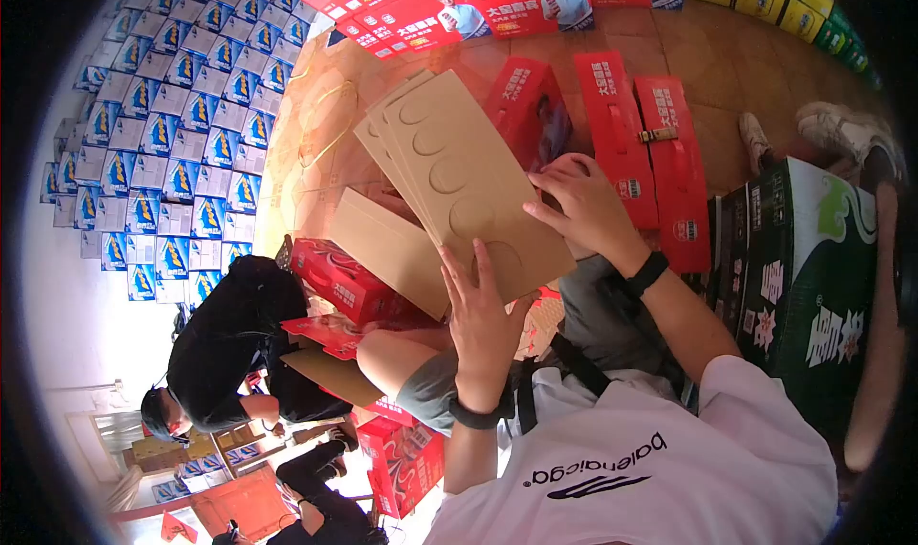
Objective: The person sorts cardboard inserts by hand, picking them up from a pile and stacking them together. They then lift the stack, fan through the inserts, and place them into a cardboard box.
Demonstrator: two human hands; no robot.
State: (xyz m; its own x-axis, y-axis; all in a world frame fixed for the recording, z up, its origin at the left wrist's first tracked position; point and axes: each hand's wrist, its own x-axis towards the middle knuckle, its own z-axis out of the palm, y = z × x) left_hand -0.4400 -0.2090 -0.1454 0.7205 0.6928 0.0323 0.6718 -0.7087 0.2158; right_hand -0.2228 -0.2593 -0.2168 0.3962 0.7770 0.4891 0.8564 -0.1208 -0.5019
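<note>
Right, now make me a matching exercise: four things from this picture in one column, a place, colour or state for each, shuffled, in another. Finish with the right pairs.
Things:
1. Cardboard
2. Shirt
3. Wristbands
4. Blue boxes

Place, colour or state:
A. Stacked at the picture's upper left
B. Touched by the left hand and the right hand
C. Black, one on each wrist
D. White, with dark lettering

Right pairs: 1-B, 2-D, 3-C, 4-A
</note>
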